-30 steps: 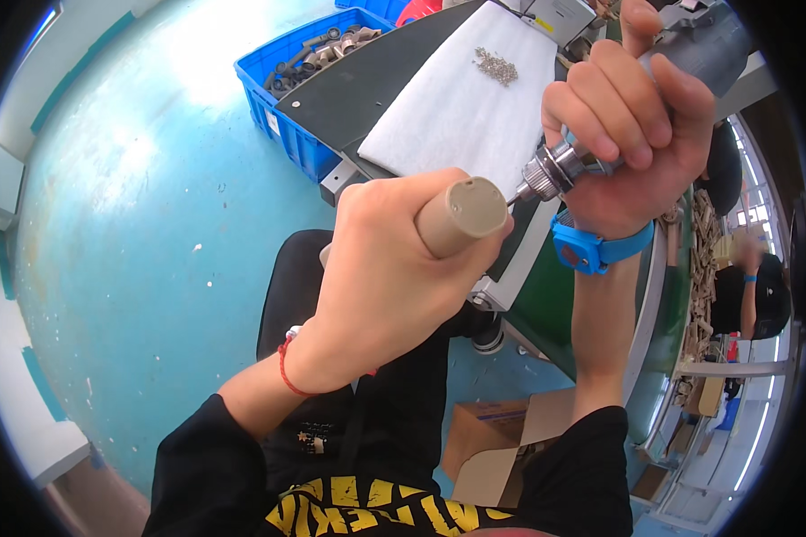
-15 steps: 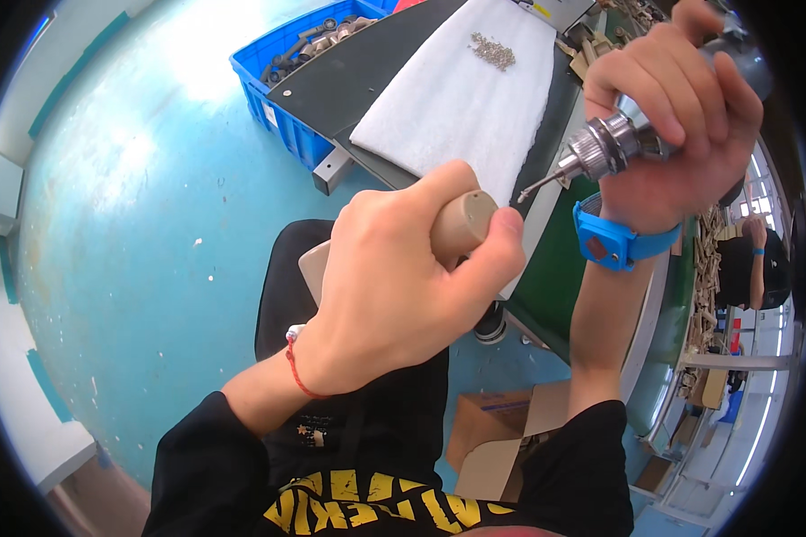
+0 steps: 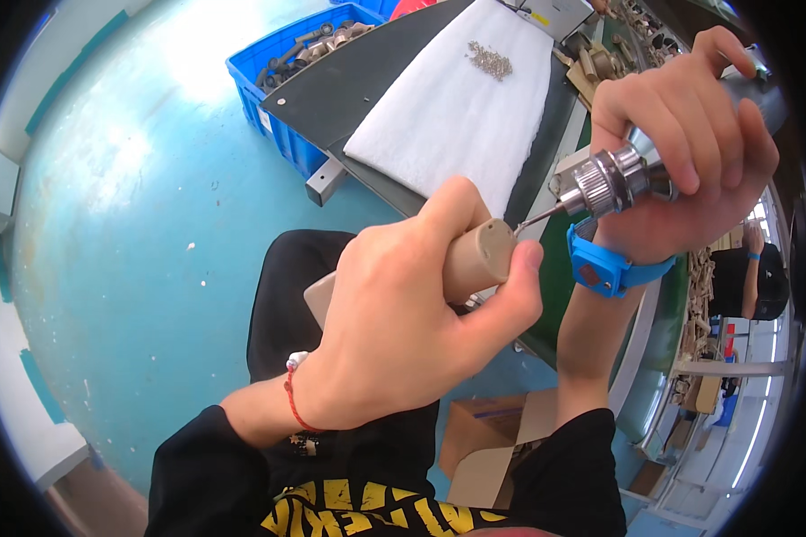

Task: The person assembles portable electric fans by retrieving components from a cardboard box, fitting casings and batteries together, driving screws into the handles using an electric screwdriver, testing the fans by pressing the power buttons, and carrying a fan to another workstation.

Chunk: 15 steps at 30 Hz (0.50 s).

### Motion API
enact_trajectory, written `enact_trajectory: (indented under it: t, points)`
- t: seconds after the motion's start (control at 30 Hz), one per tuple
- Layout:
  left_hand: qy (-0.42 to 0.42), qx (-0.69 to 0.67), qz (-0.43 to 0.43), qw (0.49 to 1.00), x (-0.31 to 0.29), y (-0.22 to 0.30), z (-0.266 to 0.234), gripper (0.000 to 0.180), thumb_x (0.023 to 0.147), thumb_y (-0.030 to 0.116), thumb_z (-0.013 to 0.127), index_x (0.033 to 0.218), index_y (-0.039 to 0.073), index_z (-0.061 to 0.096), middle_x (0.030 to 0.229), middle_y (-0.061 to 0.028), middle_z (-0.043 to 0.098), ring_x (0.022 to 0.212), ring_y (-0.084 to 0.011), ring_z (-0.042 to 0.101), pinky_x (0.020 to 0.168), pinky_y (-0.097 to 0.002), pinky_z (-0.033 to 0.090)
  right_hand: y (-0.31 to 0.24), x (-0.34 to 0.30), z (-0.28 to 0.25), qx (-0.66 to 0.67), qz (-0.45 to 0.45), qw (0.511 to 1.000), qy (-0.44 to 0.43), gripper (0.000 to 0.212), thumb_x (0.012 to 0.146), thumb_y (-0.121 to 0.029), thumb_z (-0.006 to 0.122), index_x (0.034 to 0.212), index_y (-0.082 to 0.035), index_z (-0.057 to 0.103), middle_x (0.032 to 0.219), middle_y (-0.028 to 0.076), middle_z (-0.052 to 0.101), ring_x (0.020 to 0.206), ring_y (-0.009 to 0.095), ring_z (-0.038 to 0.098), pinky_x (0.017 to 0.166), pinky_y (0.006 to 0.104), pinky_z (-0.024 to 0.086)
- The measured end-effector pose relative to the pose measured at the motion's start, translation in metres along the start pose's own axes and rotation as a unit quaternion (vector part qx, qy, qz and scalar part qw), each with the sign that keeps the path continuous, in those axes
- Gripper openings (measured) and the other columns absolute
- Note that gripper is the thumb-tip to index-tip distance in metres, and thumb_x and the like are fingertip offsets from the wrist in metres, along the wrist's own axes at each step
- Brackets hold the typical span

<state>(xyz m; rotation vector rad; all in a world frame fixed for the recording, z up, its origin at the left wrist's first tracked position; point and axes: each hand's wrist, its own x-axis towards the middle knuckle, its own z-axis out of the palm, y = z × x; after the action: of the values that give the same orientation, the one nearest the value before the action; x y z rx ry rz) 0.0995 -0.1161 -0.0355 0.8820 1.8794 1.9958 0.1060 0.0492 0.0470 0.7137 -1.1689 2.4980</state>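
Observation:
My left hand (image 3: 403, 313) is wrapped round a beige plastic part with a rounded end (image 3: 480, 259); small holes show in its end face. Most of that part is hidden by my fingers, though a flat piece of it sticks out on the left. In my right hand (image 3: 690, 152) is an electric screwdriver (image 3: 613, 179) with a silver collar. Its thin bit points down to the left, and the tip is at the edge of the end face, by my left thumb. Whether a screw sits on the tip is too small to tell.
A white foam sheet (image 3: 448, 116) with a pile of small screws (image 3: 490, 63) lies on the dark table (image 3: 331, 98). Left of it stands a blue crate (image 3: 287, 139) of parts. A cardboard box (image 3: 484, 430) is below; another person (image 3: 748, 277) is at far right.
The screwdriver has come down to the beige part, so the bit's tip now meets its end face. My left hand has shifted slightly right and lower with the part.

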Motion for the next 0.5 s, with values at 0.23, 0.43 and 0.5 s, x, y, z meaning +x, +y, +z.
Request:
enact_trajectory:
  t: [0.23,0.43,0.5]
  points:
    - [0.017,0.02,0.017,1.0,0.001,-0.002,0.001,0.02,0.084,0.015,0.066,0.077,0.002,0.051,0.056,0.0002,0.052,0.049,-0.0045,0.048,0.047,-0.0203,0.036,0.01,0.008,-0.01,0.225,0.09,0.968,-0.072,0.019,0.083,-0.007,0.053,0.102,-0.008,0.047,0.051,-0.005,0.049,0.041,0.006,0.045,0.049,0.0206,0.046]
    - [0.024,0.022,0.025,0.999,0.001,-0.002,0.003,0.021,0.084,0.015,0.067,0.077,0.003,0.051,0.056,0.0,0.053,0.049,-0.0043,0.049,0.047,-0.0204,0.036,0.003,0.001,0.0,0.029,0.005,1.0,-0.01,0.019,0.083,-0.007,0.053,0.101,-0.008,0.047,0.05,-0.005,0.049,0.039,0.006,0.045,0.048,0.0199,0.046]
    - [0.028,0.038,0.018,0.999,0.0,-0.001,0.002,0.021,0.084,0.015,0.067,0.077,0.003,0.051,0.055,0.0001,0.053,0.049,-0.0044,0.049,0.047,-0.0206,0.036,0.005,0.002,-0.001,-0.048,-0.037,0.998,0.034,0.02,0.083,-0.007,0.054,0.101,-0.008,0.047,0.05,-0.005,0.049,0.038,0.006,0.044,0.047,0.0195,0.046]
